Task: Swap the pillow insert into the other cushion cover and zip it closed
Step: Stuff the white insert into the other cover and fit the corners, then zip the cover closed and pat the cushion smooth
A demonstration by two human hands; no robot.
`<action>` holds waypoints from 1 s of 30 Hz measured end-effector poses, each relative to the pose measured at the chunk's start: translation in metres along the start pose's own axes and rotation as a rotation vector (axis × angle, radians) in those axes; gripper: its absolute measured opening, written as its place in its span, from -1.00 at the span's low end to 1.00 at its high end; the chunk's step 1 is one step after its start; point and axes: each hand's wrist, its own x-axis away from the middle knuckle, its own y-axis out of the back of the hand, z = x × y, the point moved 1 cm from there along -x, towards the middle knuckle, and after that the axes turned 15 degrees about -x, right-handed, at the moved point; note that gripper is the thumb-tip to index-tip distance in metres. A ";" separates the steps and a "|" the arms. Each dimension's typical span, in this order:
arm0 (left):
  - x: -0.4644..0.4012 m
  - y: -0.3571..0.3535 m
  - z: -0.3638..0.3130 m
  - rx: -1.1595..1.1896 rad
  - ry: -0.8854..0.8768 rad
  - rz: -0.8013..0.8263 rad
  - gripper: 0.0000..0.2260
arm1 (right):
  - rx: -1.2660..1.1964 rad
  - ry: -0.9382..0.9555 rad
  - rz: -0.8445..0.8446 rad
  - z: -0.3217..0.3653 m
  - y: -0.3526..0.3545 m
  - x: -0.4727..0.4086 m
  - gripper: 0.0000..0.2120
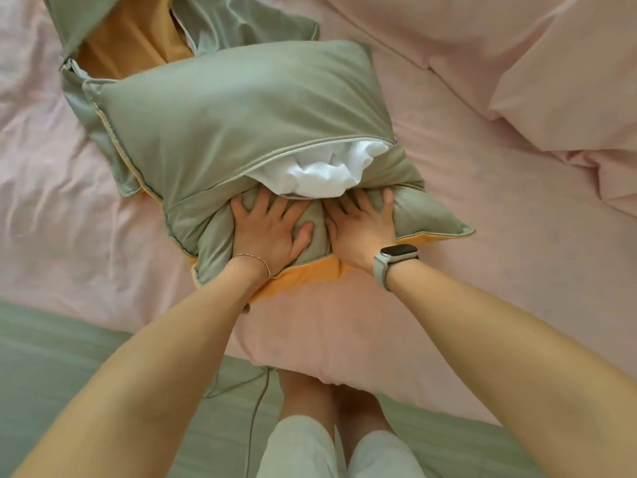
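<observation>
while crumpled white insert (324,170) bulges out, left hand (269,229) and right hand (362,229) press flat-fingered, no grip, on satiny green cover (224,115).

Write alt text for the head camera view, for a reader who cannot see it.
Two hands, the left hand and the right hand, press flat on a green cushion cover whose zip gapes, showing the white pillow insert. It lies on a pink bedsheet, with an empty green cover behind it.

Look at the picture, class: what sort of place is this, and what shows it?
Most likely a bedroom. The cushion lies on a bed with a pink sheet, pink pillows sit at the far side, and both hands work on the bedding.
</observation>
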 end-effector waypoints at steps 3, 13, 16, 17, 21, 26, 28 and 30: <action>0.009 0.002 -0.002 -0.037 0.012 -0.076 -0.54 | -0.002 0.057 -0.064 -0.004 -0.002 0.012 -0.56; 0.117 0.075 -0.040 -0.050 -0.055 -0.331 -0.63 | -0.159 0.337 -0.362 -0.016 0.012 0.149 -0.51; 0.087 0.099 -0.030 -0.073 -0.032 -0.393 -0.62 | -0.135 0.375 -0.431 -0.002 0.034 0.132 -0.48; 0.074 0.103 -0.026 -0.086 -0.010 -0.390 -0.60 | -0.121 0.385 -0.446 0.003 0.041 0.123 -0.48; 0.030 0.102 -0.007 -0.019 0.088 -0.262 -0.57 | -0.036 0.373 -0.395 0.020 0.070 0.075 -0.48; 0.037 0.082 -0.005 -0.139 0.074 -0.218 -0.71 | 0.022 0.361 -0.131 0.024 0.063 0.051 -0.45; 0.049 0.075 -0.001 -0.157 0.111 -0.134 -0.70 | -0.002 0.310 -0.048 0.030 0.054 0.045 -0.56; 0.050 0.073 0.005 -0.123 0.204 -0.058 -0.69 | -0.108 0.234 0.044 0.041 0.055 0.034 -0.59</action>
